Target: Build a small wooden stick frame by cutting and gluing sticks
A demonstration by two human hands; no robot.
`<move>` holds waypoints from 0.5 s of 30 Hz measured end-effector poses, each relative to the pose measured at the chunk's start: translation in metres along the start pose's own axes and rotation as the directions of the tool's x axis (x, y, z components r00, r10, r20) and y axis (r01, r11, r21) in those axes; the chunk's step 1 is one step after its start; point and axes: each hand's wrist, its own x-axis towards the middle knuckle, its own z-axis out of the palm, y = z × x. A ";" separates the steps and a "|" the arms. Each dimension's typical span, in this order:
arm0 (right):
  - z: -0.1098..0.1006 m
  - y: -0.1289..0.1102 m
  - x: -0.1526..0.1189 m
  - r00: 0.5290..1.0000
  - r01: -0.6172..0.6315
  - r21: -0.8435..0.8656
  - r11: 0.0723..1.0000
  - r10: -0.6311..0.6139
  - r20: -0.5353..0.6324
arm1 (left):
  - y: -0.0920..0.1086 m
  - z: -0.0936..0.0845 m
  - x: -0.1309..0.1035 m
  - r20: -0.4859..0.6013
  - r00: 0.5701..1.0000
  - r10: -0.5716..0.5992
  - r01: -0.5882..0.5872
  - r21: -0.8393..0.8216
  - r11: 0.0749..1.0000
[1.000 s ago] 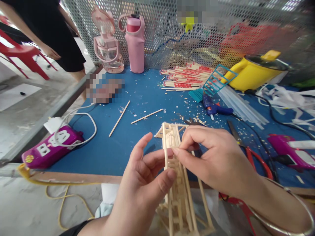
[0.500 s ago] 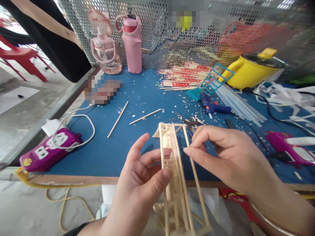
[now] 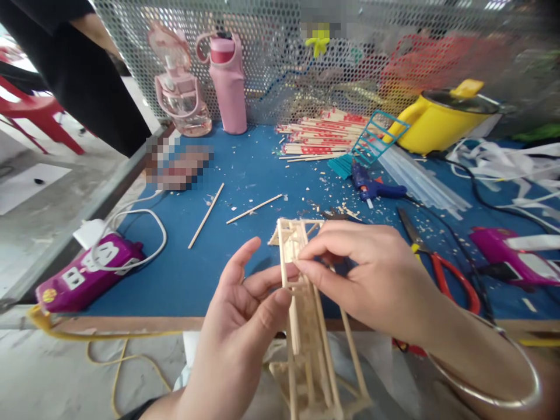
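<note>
The left hand [image 3: 245, 321] holds the stick frame [image 3: 326, 344] loosely, its thumb on the frame's left rail, one finger reaching behind and another raised clear. The right hand [image 3: 367, 274] bends over the frame's upper part, thumb and forefinger nearly together near that rail; whether they grip a small piece cannot be told. A bracelet [image 3: 485, 401] circles the right wrist. The frame slants across the table's near edge, upper end above the blue top, lower end past the edge. Just right of the right hand lie scissors [image 3: 413, 230]; farther in are a glue gun [image 3: 378, 188] and clear glue sticks [image 3: 422, 175]. Two loose sticks [image 3: 206, 216] lie apart left of centre. A purple power strip [image 3: 94, 274] sits at the near left corner, two pink bottles [image 3: 231, 93] at the far left, bundled sticks [image 3: 321, 137] and a yellow pot [image 3: 433, 125] toward the far edge. A person in black [image 3: 83, 81] stands beyond the left edge.
</note>
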 end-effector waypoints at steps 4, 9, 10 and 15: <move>0.000 0.001 -0.002 0.999 -0.027 0.008 1.000 0.027 -0.027 | 0.000 -0.001 0.001 0.014 1.000 -0.002 0.002 -0.002 1.000; 0.000 0.000 -0.003 0.999 -0.047 -0.003 0.999 0.047 -0.008 | -0.002 -0.001 0.004 0.008 1.000 0.012 -0.012 -0.007 1.000; 0.000 0.000 -0.002 0.999 -0.050 -0.006 0.999 0.050 -0.004 | -0.003 -0.001 0.005 0.004 1.000 0.009 -0.009 -0.008 1.000; 0.000 0.000 -0.002 0.999 -0.051 -0.007 0.999 0.051 -0.017 | -0.002 -0.003 0.011 -0.015 1.000 -0.019 0.019 -0.007 1.000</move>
